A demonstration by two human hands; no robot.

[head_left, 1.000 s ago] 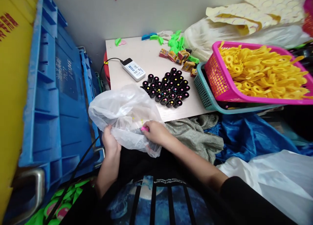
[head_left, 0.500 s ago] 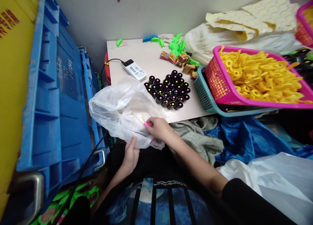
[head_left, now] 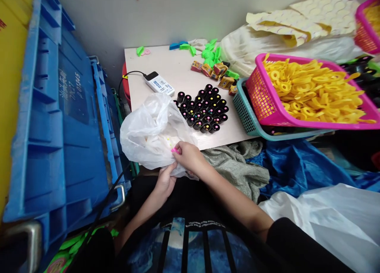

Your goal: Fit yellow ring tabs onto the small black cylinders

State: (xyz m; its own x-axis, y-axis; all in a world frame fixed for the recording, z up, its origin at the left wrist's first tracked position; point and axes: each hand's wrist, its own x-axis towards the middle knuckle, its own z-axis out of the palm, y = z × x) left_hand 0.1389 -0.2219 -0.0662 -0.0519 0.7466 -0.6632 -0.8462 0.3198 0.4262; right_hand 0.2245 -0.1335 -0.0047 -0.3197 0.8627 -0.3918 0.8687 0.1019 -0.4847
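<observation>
Two hands [head_left: 185, 158] at crinkled plastic bag [head_left: 151, 132]

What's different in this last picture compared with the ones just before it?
The left hand has moved from the side of the translucent plastic bag to its lower edge, right beside the right hand, and the bag has drawn in toward them. The right hand keeps pinching the small pink piece. The black cylinders and the pink basket of yellow rings stayed as they were.

I've got a thin, crinkly see-through plastic bag [head_left: 148, 132] here, glossy black plastic cylinders [head_left: 207, 126] on a smooth matt laminate desk [head_left: 175, 69], rough fuzzy cloth [head_left: 234, 170] right by it, and a scuffed, dull blue plastic crate [head_left: 59, 126].
</observation>
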